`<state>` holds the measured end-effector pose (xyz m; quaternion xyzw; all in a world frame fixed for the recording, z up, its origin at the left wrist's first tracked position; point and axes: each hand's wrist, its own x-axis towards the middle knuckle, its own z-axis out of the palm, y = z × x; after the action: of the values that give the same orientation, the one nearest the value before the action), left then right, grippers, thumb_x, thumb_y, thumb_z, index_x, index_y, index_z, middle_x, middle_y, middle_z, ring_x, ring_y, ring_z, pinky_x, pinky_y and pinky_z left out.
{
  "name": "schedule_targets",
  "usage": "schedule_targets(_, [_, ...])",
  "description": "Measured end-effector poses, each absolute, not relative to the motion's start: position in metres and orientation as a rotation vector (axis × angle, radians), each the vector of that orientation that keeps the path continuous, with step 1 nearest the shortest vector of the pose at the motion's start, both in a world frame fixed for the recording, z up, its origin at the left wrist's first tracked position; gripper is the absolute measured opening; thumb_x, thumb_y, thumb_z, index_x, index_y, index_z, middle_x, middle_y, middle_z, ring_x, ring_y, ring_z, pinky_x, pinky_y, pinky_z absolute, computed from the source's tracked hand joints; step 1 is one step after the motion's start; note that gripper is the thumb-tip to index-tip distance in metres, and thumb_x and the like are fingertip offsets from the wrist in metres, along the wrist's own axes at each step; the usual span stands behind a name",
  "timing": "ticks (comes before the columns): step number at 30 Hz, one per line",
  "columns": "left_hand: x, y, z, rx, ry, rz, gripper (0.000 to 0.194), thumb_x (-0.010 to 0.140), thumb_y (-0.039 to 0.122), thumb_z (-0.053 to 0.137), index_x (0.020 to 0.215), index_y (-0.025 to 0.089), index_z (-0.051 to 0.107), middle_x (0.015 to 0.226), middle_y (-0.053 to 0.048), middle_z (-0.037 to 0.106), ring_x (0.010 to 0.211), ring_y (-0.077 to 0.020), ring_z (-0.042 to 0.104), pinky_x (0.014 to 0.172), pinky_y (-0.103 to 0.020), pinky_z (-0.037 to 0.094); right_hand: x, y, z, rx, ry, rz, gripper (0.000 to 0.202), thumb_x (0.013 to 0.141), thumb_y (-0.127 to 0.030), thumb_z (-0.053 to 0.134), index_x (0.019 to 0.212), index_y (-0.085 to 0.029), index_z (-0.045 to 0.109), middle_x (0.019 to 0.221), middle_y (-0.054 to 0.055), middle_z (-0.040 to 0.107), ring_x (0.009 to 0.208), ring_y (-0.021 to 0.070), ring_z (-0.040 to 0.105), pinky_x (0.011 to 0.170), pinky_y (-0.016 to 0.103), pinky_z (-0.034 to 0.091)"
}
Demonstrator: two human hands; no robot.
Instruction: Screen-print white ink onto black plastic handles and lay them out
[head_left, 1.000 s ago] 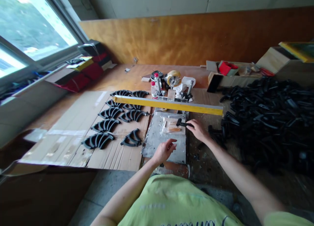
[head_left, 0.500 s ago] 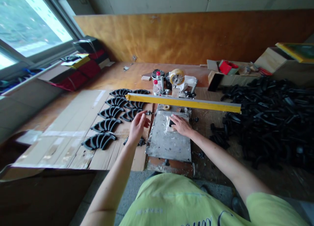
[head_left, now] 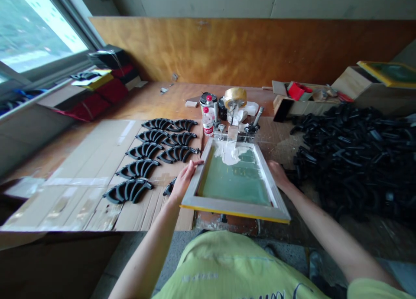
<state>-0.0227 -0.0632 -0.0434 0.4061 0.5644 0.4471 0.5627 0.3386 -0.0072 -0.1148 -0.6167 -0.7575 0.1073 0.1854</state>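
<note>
A screen printing frame (head_left: 235, 210) lies lowered over the metal base, with green mesh and a patch of white ink (head_left: 232, 154) near its hinged far end. My left hand (head_left: 184, 180) is closed at the frame's left edge, a finger reaching onto the rim. Beside the right edge is my right hand (head_left: 277, 174), its fingers partly hidden behind the frame and blurred. The metal base and whatever lies on it are covered by the frame.
Curved black handle-like parts (head_left: 138, 169) lie in rows on cardboard (head_left: 81, 177) at left. A large heap of similar black parts (head_left: 351, 164) fills the right. Behind the frame stand the hinge clamp (head_left: 232, 134), small bottles (head_left: 208, 122) and a tape roll (head_left: 235, 97).
The screen frame has swung down from its raised, edge-on position and now covers the metal base. My right hand has moved off the base to the right; my left hand has come to the frame's left edge.
</note>
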Motion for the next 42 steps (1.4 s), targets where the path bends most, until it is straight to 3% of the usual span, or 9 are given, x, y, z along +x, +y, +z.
schedule_targets(2, [-0.026,-0.075,-0.07,0.937,1.352,0.958,0.067,0.077,0.063,0.059,0.124,0.016,0.061,0.082,-0.003,0.067,0.063,-0.0132,0.057,0.054,-0.021,0.042,0.338,0.013,-0.101,-1.771,-2.008,0.254,0.026,0.091,-0.027,0.049,0.099,-0.019,0.072,0.095,0.008,0.072,0.087,0.0249,0.067,0.081,0.037,0.053])
schedule_targets(7, [-0.027,-0.079,-0.13,0.964,1.408,0.935,0.081,0.075,0.055,0.065,0.144,0.02,0.041,0.077,0.0,0.064,0.062,-0.0126,0.057,0.058,-0.022,0.044,0.261,0.067,-0.078,-1.449,-2.123,0.046,0.051,0.081,-0.022,0.065,0.13,-0.016,0.054,0.134,0.015,0.052,0.121,0.0276,0.05,0.1,0.04,0.044])
schedule_targets(10, [-0.027,-0.077,-0.146,1.008,1.436,0.946,0.074,0.077,0.053,0.063,0.141,0.019,0.046,0.077,0.0,0.063,0.066,-0.0137,0.058,0.061,-0.023,0.046,0.222,0.083,-0.076,-1.501,-2.273,0.002,0.043,0.078,-0.018,0.067,0.121,-0.015,0.059,0.121,0.013,0.059,0.113,0.0271,0.053,0.095,0.038,0.046])
schedule_targets(15, [-0.031,-0.075,-0.155,1.029,1.463,0.928,0.066,0.077,0.052,0.063,0.134,0.018,0.054,0.077,-0.001,0.064,0.067,-0.0152,0.059,0.062,-0.025,0.047,0.222,0.09,-0.074,-1.656,-2.49,0.161,0.016,0.084,-0.028,0.062,0.093,-0.016,0.065,0.096,0.01,0.068,0.091,0.0236,0.061,0.079,0.031,0.045])
schedule_targets(21, [-0.032,-0.075,-0.159,1.004,1.453,0.922,0.065,0.078,0.051,0.063,0.134,0.019,0.054,0.083,-0.003,0.067,0.073,-0.0172,0.062,0.066,-0.026,0.048,0.227,0.069,-0.085,-1.776,-2.395,0.016,0.014,0.085,-0.021,0.057,0.095,-0.013,0.063,0.099,0.015,0.067,0.093,0.0249,0.06,0.08,0.032,0.042])
schedule_targets(27, [-0.034,-0.075,-0.163,1.009,1.434,0.898,0.066,0.079,0.052,0.061,0.136,0.02,0.052,0.089,-0.004,0.068,0.079,-0.0186,0.063,0.071,-0.027,0.049,0.233,0.022,-0.093,-1.155,-2.732,0.098,0.012,0.082,-0.01,0.052,0.084,-0.014,0.063,0.087,0.01,0.064,0.087,0.0227,0.056,0.076,0.031,0.041])
schedule_targets(33, [-0.033,-0.075,-0.166,1.063,1.461,0.882,0.067,0.082,0.055,0.057,0.138,0.018,0.049,0.09,-0.005,0.068,0.079,-0.0176,0.063,0.07,-0.027,0.048,0.244,0.032,-0.077,-1.002,-2.714,0.299,0.007,0.082,-0.015,0.059,0.076,-0.019,0.061,0.078,0.003,0.061,0.075,0.0173,0.054,0.068,0.027,0.04])
schedule_targets(38, [-0.032,-0.075,-0.158,1.049,1.477,0.888,0.069,0.08,0.055,0.059,0.135,0.015,0.051,0.083,-0.004,0.067,0.073,-0.0164,0.06,0.064,-0.025,0.046,0.238,0.024,-0.097,-1.035,-2.567,0.123,0.013,0.081,-0.007,0.054,0.083,-0.016,0.064,0.089,0.009,0.062,0.091,0.0222,0.053,0.077,0.032,0.043])
schedule_targets(42, [-0.03,-0.075,-0.147,1.009,1.466,0.902,0.071,0.077,0.056,0.062,0.134,0.015,0.052,0.081,-0.003,0.067,0.069,-0.0157,0.06,0.062,-0.024,0.046,0.245,0.018,-0.095,-0.936,-2.591,0.233,0.009,0.083,-0.013,0.059,0.087,-0.017,0.066,0.089,0.007,0.064,0.087,0.0206,0.056,0.078,0.031,0.045])
